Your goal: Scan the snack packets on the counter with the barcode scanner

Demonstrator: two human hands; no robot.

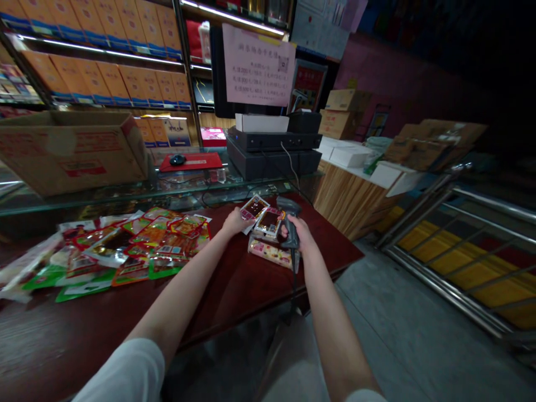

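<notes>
My left hand (235,222) is closed on the edge of a snack packet (254,207) with a dark window and a pale border. Beside it, a similar dark snack packet (270,220) lies on top of a pale, colourful package (273,253) on the dark red table (226,279). A grey handheld barcode scanner (290,223) is wrapped in the fingers of my right hand (300,233), its head over the right side of the packets and its cable hanging down. To the left of my left hand spreads a heap of shiny snack packets (159,240) in red, orange and green.
An open cardboard box (75,151) stands on the glass counter at the left. Behind the table are a monitor with a pink paper notice (258,67), a black cash drawer (272,159) and a mouse (177,159). A metal railing (452,262) runs along the right.
</notes>
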